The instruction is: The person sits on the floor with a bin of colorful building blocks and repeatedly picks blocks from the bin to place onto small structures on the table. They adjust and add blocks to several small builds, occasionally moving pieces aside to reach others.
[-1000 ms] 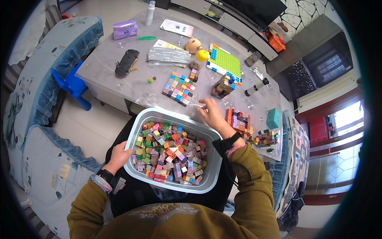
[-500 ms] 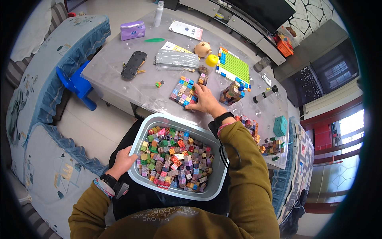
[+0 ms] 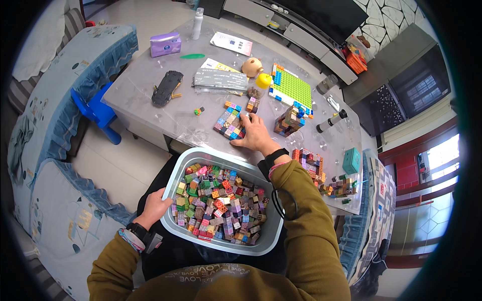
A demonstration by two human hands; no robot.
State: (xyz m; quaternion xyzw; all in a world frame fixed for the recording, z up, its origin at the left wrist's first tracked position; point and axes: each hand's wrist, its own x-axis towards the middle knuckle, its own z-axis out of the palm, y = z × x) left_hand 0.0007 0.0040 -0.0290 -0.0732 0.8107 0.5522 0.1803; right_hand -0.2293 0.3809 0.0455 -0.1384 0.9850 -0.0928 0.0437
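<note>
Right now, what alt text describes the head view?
A person's right hand touches a flat, multicoloured block panel on a grey table; the left hand holds a pale blue plastic tub of small colourful toy blocks.

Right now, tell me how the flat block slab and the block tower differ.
The slab is low and broad, while the tower is tall and narrow. The right hand is on the slab; neither hand touches the tower. The tower has bright blue pieces on top, the slab a patchwork. Both are built from small many-coloured blocks.
</note>
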